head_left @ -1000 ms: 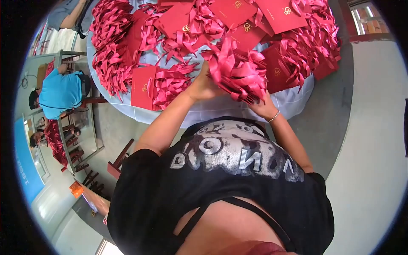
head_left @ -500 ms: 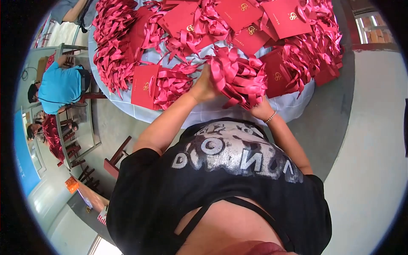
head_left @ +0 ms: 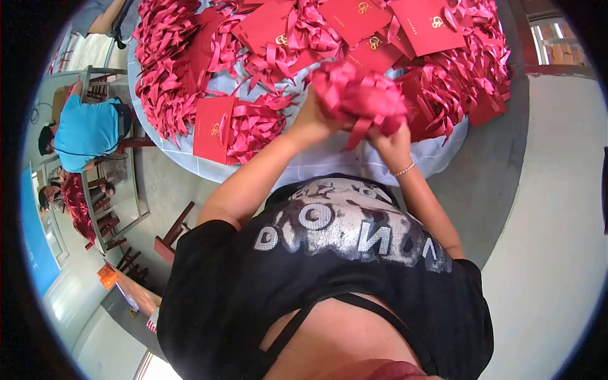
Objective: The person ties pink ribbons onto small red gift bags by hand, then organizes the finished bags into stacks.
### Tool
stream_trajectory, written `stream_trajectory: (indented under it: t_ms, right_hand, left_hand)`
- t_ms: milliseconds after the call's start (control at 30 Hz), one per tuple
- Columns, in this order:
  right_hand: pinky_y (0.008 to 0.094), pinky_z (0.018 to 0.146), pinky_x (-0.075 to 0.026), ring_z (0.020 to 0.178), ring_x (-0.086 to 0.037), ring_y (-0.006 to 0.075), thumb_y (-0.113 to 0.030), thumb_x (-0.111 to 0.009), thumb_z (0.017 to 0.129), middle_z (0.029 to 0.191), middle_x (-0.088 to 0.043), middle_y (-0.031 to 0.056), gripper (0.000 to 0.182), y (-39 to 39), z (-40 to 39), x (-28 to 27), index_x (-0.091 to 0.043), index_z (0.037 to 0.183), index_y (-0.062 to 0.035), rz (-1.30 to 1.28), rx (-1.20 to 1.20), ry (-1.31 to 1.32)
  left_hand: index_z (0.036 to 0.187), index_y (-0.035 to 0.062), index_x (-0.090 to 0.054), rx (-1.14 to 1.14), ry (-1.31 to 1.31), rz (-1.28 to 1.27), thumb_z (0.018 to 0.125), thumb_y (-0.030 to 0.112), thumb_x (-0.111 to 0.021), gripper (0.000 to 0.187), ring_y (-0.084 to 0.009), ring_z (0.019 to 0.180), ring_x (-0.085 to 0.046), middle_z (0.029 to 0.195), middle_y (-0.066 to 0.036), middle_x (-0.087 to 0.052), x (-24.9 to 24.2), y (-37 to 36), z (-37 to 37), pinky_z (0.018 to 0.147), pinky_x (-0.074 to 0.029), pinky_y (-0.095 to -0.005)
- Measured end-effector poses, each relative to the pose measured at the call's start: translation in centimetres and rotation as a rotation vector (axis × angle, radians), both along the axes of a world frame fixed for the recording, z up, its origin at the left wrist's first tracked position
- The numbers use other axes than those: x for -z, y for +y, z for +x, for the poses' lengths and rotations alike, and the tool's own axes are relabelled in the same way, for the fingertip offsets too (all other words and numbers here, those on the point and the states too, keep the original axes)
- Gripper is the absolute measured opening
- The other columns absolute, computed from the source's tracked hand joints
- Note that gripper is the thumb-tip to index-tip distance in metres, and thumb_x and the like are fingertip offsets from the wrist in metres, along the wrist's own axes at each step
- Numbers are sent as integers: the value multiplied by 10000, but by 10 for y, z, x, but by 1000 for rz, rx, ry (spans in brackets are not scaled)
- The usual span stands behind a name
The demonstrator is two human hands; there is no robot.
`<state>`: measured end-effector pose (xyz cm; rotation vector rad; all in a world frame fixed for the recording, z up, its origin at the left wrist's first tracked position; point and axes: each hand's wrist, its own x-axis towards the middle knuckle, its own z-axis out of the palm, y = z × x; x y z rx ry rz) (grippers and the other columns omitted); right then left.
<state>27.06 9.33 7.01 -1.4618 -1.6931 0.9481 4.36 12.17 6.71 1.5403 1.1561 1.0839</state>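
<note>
In the head view, you hold a ribbon bundle (head_left: 362,100) between both hands, over the near side of the cloth-covered table (head_left: 199,168). Your left hand (head_left: 312,126) clamps its left side, though most of those fingers are hidden under the ribbons; the fingers of your right hand (head_left: 392,145) clamp its near right side. The bundle is blurred, so you can't tell how tightly it is gathered. Strands could slip free, since one ribbon hangs loose between your hands. A loop could also snag on the bracelet (head_left: 404,169) at your right wrist. The ribbon pile (head_left: 453,95) to the right lies close enough to tangle with the bundle. A red bag (head_left: 212,128) lies near the table's edge, where your left forearm could knock it off.
</note>
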Motion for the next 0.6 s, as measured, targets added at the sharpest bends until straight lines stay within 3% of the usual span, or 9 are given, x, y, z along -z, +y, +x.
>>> stream_trajectory:
  t_ms: [33, 67, 100, 133, 267, 367, 467, 567, 600]
  right_hand:
    - [383, 912, -504, 999, -670, 282, -153, -777, 793, 1073, -700, 140, 400, 4, -11, -27, -620, 1140, -29, -25, 162, 177]
    - [347, 887, -513, 981, -670, 235, -128, -751, 823, 1082, -699, 117, 393, 9, -9, -27, -601, 1169, -17, -75, 182, 303]
    - [311, 861, -522, 963, -669, 189, -103, -726, 854, 1091, -697, 95, 385, 16, -7, -27, -583, 1198, -5, -124, 203, 428]
    - [296, 867, -520, 980, -651, 138, -73, -687, 897, 1106, -685, 65, 336, 20, -7, -47, -574, 1200, 18, -203, 160, 498]
    - [300, 790, -558, 926, -670, 156, -93, -712, 898, 1084, -682, 81, 307, 29, 3, -56, -592, 1166, -3, -447, 285, 767]
    - [299, 778, -565, 906, -672, 156, -128, -722, 902, 1066, -678, 73, 324, 32, -1, -68, -589, 1175, -15, -489, 333, 850]
    - [315, 819, -563, 942, -665, 163, -163, -710, 919, 1094, -663, 66, 347, 31, 4, -61, -570, 1204, -24, -520, 264, 843]
    - [360, 916, -544, 1053, -638, 188, -199, -673, 949, 1194, -626, 68, 381, 24, 7, -39, -532, 1265, -40, -549, 154, 878]
    - [375, 956, -523, 1100, -617, 192, -200, -656, 960, 1229, -611, 65, 383, 21, 7, -31, -520, 1284, -48, -534, 108, 903]
  left_hand:
    - [1342, -12, -451, -87, -110, -95, 628, 246, -925, 895, -268, 1201, -563, 1288, -159, -573, -3, 0, 1, 1033, -447, -391]
    - [1323, -43, -458, -52, -1, -229, 631, 255, -926, 887, -263, 1185, -571, 1276, -174, -576, -13, 6, -5, 1026, -455, -385]
    - [1327, -45, -452, -4, -109, -306, 636, 268, -928, 896, -230, 1187, -569, 1267, -161, -583, -25, 9, -5, 1013, -467, -377]
    - [1339, -33, -460, 27, -160, -320, 733, 276, -866, 792, -204, 1145, -588, 1256, -138, -592, -30, 9, -4, 994, -474, -353]
    - [1363, -1, -487, 135, -706, -585, 970, 397, -617, 575, -141, 1101, -598, 1250, -76, -606, -61, 14, -9, 944, -486, -303]
    - [1345, 13, -528, 60, -902, -773, 995, 471, -541, 577, -141, 1144, -575, 1250, -52, -625, -59, 12, -16, 1025, -417, -315]
    - [1396, 12, -468, 182, -922, -757, 950, 445, -632, 643, -156, 1106, -594, 1257, -75, -627, -50, 16, -27, 997, -441, -343]
    - [1426, 13, -399, 152, -471, -574, 893, 293, -728, 686, -165, 1154, -579, 1313, -107, -583, -76, 9, -21, 986, -462, -321]
    - [1448, 4, -336, 128, -113, -451, 753, 228, -849, 893, -238, 1199, -577, 1347, -161, -557, -77, 5, -20, 1014, -457, -358]
